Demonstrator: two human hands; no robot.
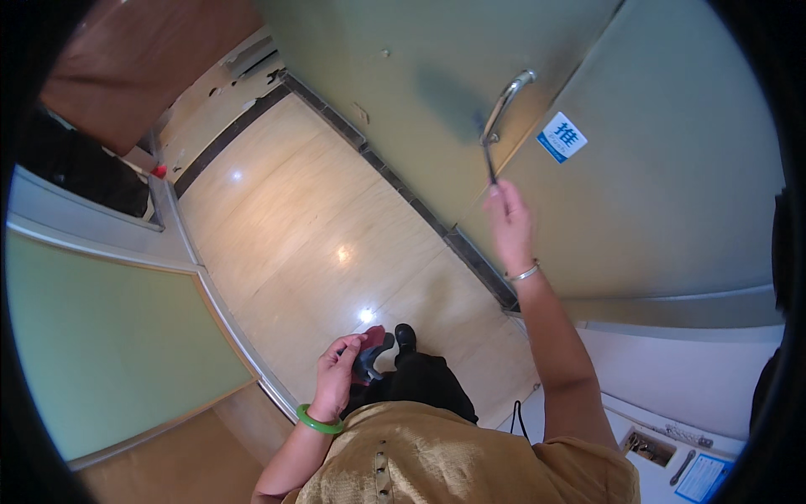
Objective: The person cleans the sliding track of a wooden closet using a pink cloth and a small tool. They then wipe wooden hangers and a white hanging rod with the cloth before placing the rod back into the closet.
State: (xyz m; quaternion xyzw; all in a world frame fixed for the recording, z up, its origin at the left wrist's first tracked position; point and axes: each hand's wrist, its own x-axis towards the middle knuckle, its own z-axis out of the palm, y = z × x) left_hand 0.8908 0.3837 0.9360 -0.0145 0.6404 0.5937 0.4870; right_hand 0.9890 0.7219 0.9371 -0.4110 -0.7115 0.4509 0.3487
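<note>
My left hand point(340, 360) is closed on a bundle of soft-looking pieces, a dark grey-blue one point(371, 359) and a red one point(374, 338). Exactly what they are I cannot tell. Stretched out ahead, my right hand point(511, 217) pinches a thin dark strip point(490, 165). Its upper end meets or overlaps the lower end of a curved chrome door handle point(509, 101); whether it hangs there is unclear. The handle is fixed to a greenish, frosted-looking door panel point(390, 126).
A push sign point(561, 137) sits right of the handle. Glossy beige tiles point(296, 220) cover the floor, with a dark border point(403, 195) along the door. A green-panelled partition point(119, 340) stands left. At lower right, a white surface point(636, 482) has a recess holding small metal items point(648, 447).
</note>
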